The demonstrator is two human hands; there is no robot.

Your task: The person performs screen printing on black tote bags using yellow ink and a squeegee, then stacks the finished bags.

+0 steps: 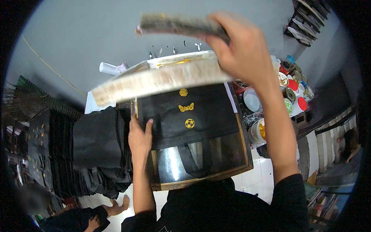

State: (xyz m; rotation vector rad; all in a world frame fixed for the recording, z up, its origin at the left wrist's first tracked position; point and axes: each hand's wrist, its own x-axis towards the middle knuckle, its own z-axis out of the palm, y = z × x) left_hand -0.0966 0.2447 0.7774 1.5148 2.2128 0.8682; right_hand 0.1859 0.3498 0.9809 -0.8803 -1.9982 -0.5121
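A black fabric bag (162, 112) lies flat on a glass-topped table (228, 152), bearing yellow prints of a basketball, a game controller and a soccer ball. Its black strap (189, 162) trails toward me over the glass. Raised above the bag's far part is a pale screen-printing frame (162, 79), blurred by motion. My right hand (243, 50) is closed round a dark, worn squeegee (181, 26) and overlaps the frame's right end; whether it also grips the frame I cannot tell. At the bag's left edge, my left hand (140, 137) has its thumb and fingers apart.
Stacked black bags (96, 139) stand close on the left. Paint tubs and cans (291, 85) crowd the right side. A white roll (110, 68) lies by the wall, and a rack (307, 23) hangs at upper right. Another person's bare foot (118, 207) shows at lower left.
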